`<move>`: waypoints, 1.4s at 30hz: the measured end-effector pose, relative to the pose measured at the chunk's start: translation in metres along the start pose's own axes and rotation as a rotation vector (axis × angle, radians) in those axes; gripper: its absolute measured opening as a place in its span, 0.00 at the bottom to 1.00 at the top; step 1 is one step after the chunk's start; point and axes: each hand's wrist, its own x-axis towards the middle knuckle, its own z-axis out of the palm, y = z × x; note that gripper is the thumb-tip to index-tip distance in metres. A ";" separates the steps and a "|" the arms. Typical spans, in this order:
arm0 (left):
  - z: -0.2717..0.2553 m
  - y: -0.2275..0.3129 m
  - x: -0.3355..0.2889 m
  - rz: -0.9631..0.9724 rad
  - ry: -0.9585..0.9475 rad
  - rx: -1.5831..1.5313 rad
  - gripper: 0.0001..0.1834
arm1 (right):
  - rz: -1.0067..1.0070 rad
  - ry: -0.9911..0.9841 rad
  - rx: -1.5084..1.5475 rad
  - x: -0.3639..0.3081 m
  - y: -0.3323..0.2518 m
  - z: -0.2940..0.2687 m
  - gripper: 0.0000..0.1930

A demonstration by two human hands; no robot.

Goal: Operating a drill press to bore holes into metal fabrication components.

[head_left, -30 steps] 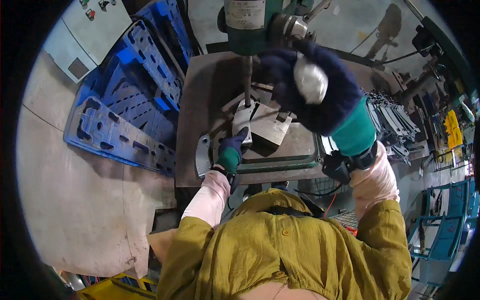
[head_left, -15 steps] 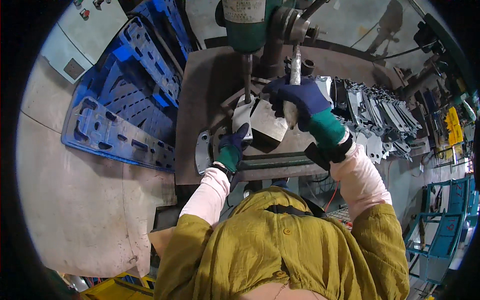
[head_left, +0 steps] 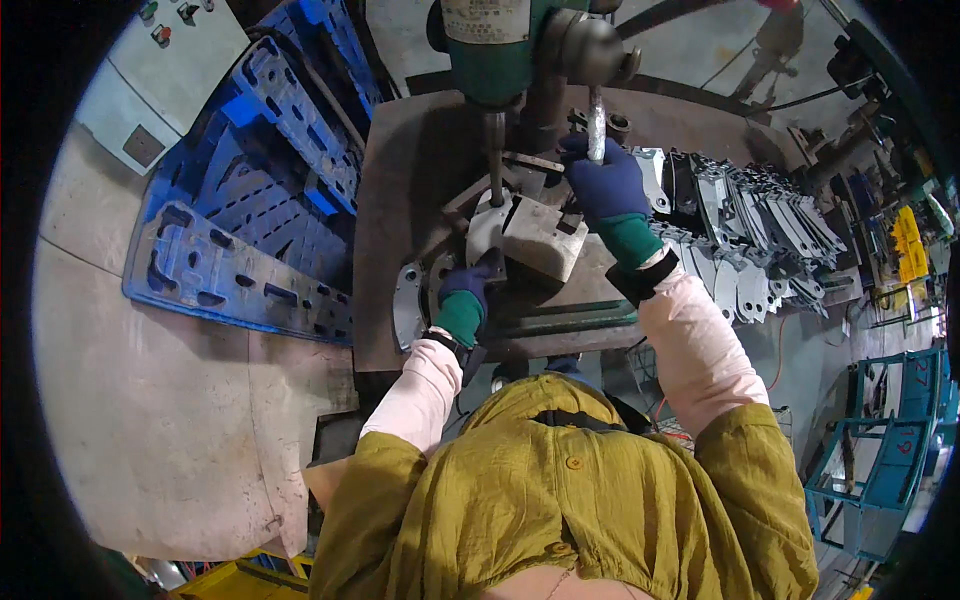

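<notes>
A green drill press [head_left: 490, 62] stands at the far side of the worktable, its spindle [head_left: 496, 150] pointing down onto a flat grey metal plate [head_left: 487, 232]. My left hand [head_left: 466, 288], in a dark blue glove with a green cuff, grips the near end of that plate. Beside the plate, on its right, sits a metal block [head_left: 543, 240]. My gloved right hand [head_left: 610, 188] is closed round the end of the press's feed lever [head_left: 597, 128], to the right of the spindle. The drill tip's contact with the plate is too small to make out.
Rows of grey metal plates [head_left: 745, 215] lie along the table's right side. A curved metal plate [head_left: 408, 305] lies left of my left hand. Blue plastic pallets [head_left: 235, 265] stand left of the table [head_left: 385, 200], and blue racks [head_left: 890, 430] at the far right.
The feed lever has turned, and my right hand has moved slightly up and right with it. Another lever arm with a red knob shows at the top. My left hand stays at the plate.
</notes>
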 end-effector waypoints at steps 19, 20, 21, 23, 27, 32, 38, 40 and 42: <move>-0.002 0.021 -0.013 -0.178 0.018 -0.594 0.28 | -0.458 0.268 -0.343 0.019 0.014 0.003 0.13; -0.001 0.014 -0.014 -0.098 0.070 -0.619 0.30 | -0.490 0.270 -0.343 0.020 0.014 0.008 0.14; 0.000 0.018 -0.016 -0.130 0.051 -0.670 0.30 | -0.518 0.285 -0.353 0.022 0.015 0.007 0.15; 0.000 0.026 -0.017 -0.195 0.015 -0.770 0.29 | -0.543 0.344 -0.427 0.035 0.033 0.007 0.15; 0.005 0.012 -0.005 -0.308 -0.016 -0.785 0.32 | -0.536 0.330 -0.415 0.075 0.065 -0.001 0.12; 0.000 0.034 -0.013 -0.369 0.038 -0.644 0.36 | -0.598 0.317 -0.680 0.129 0.061 -0.032 0.12; 0.003 0.015 -0.011 -0.311 0.026 -0.800 0.36 | -0.824 0.263 -0.661 0.160 0.026 -0.044 0.13; -0.001 0.029 -0.025 -0.288 0.037 -0.871 0.39 | -0.711 0.269 -0.629 0.141 0.033 -0.032 0.14; 0.006 0.033 -0.005 -0.436 0.066 -0.666 0.35 | -0.477 0.075 -0.551 0.135 0.074 -0.041 0.16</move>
